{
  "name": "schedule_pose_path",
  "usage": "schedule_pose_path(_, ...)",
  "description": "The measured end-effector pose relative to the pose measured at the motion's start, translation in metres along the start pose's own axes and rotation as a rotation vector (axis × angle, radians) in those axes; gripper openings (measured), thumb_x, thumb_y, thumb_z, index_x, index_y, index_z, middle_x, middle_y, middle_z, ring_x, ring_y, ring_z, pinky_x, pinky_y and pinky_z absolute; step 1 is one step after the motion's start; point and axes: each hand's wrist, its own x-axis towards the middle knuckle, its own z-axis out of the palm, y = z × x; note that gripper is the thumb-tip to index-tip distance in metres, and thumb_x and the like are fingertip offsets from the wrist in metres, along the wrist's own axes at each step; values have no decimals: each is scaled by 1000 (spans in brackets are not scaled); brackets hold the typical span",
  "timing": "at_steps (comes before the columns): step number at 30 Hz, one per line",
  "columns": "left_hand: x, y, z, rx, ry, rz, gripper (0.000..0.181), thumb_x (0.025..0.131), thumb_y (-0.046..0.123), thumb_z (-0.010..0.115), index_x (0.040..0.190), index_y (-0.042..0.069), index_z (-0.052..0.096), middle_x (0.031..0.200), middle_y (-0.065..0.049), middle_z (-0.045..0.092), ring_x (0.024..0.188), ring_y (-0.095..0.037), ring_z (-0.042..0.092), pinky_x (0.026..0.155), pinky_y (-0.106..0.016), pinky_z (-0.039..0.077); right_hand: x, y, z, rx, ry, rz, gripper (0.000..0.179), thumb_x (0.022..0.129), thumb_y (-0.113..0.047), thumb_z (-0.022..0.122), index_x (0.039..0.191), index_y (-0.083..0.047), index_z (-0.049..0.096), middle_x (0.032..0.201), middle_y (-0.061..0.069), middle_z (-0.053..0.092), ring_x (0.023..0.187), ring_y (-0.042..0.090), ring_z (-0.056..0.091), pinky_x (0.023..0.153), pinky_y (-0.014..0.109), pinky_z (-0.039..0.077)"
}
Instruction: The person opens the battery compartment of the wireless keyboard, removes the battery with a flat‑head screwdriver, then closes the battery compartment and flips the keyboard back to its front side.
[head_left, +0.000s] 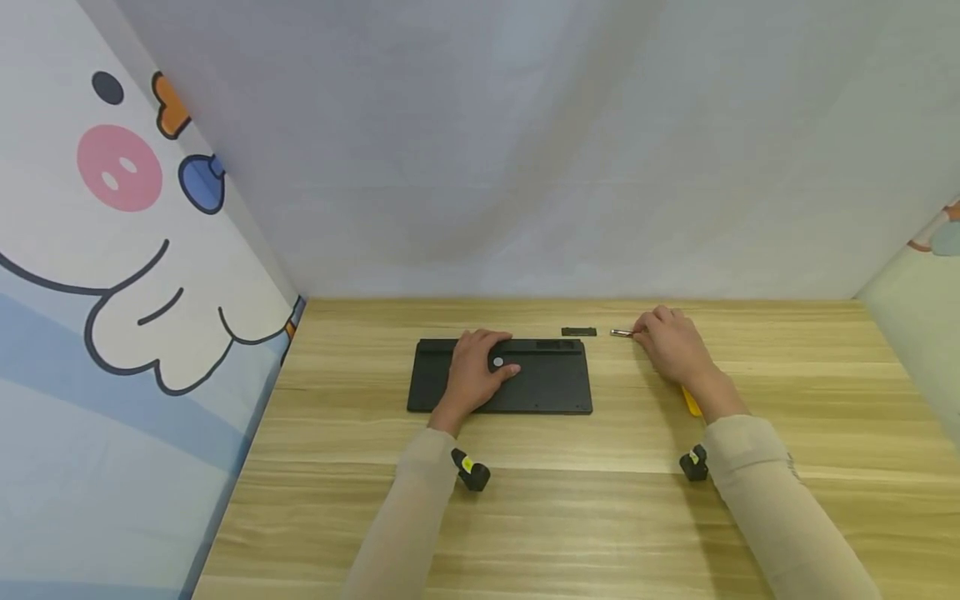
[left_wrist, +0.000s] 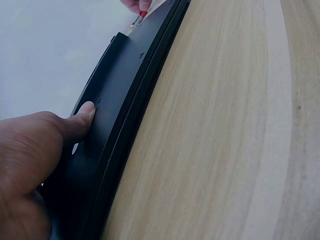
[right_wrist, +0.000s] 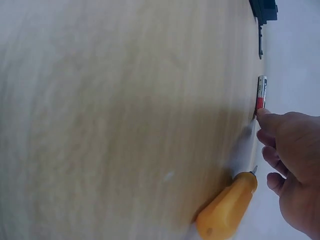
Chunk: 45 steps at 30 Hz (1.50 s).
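Note:
A black keyboard point(head_left: 540, 383) lies face down, with an open battery slot point(head_left: 555, 344) near its far right corner. My left hand point(head_left: 474, 371) holds it, fingers over the far edge and thumb point(left_wrist: 86, 112) on the flat underside. To the right of the keyboard, my right hand point(head_left: 675, 346) pinches the red end of a small silver-and-red battery point(right_wrist: 262, 90) close to the tabletop. Between the keyboard and that battery lies a small black battery cover point(head_left: 579, 332). A yellow-handled screwdriver point(right_wrist: 227, 207) lies below my right hand, partly hidden by the wrist in the head view.
The wood-grain table point(head_left: 585, 533) ends at a pale cloth wall point(head_left: 562, 208) behind the objects. A cartoon-printed panel point(head_left: 150, 333) borders the left side. Black wrist-worn mounts point(head_left: 472, 473) sit at both cuffs.

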Motion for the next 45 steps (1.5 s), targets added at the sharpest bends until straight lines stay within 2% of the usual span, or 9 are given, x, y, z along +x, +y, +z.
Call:
schedule_pose_path(10,0,-1,0,4,2,10,54,91,31,78,139,15,61,140,-10,63,139,-31,52,134,-50,18,-2,1,-2,-6,-15,17,20,107,-15,51,114,-1,64,115,22,61,113,43,54,99,61,46)
schedule_pose_path(17,0,1,-1,8,-2,-2,54,91,32,78,140,15,61,140,-10,63,140,-30,52,134,-50,18,-3,-1,-4,31,-23,27,21,107,-16,52,117,-1,64,117,22,60,115,44,53,101,62,45)
schedule_pose_path(28,0,1,1,-1,1,-22,55,90,31,78,140,17,61,140,-8,62,141,-30,51,135,-47,16,2,0,1,49,10,-9,24,106,-17,55,122,-1,63,118,21,61,109,41,54,97,58,46)
schedule_pose_path(37,0,-1,1,9,1,-16,55,91,32,78,140,17,61,140,-8,62,140,-30,51,135,-48,17,10,-16,-2,97,3,-12,26,105,-19,57,122,-1,65,119,19,62,113,39,55,104,56,45)
schedule_pose_path(45,0,0,0,11,-5,-20,54,91,33,77,141,17,60,141,-7,62,141,-29,51,135,-47,17,17,-28,1,91,2,-36,23,103,-12,59,122,0,65,119,20,63,112,38,56,101,54,48)
